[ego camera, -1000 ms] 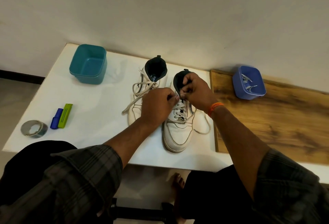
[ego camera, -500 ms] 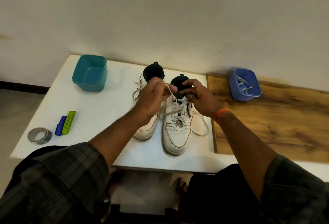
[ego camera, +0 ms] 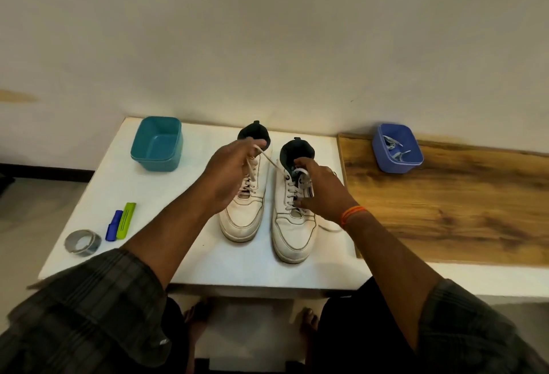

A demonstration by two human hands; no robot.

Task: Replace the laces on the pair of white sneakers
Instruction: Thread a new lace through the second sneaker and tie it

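So far the work seems to be at its beginning. Both white sneakers stand side by side on the white surface [ego camera: 208, 266], toes toward the person, and both have their old laces in the eyelets. The left hand [ego camera: 228, 177] is raised above the left sneaker [ego camera: 243, 219], and its grip pinches the free end of the lace [ego camera: 269, 159], which runs tight from the top eyelets of the right sneaker [ego camera: 294, 234]. The right hand [ego camera: 322, 192] rests on that sneaker with the fingers curled at the tongue, holding it steady; I judge it grips the shoe. So I think the first lace is only being pulled out. Still to do: empty both shoes and thread the new laces [ego camera: 393, 149], which probably are the pale ones in the blue tub [ego camera: 398, 164] on the wooden board [ego camera: 445, 210]. A teal tub [ego camera: 157, 162] stands near.

A small label shows inside the right sneaker, too blurred to read. No other writing is visible.
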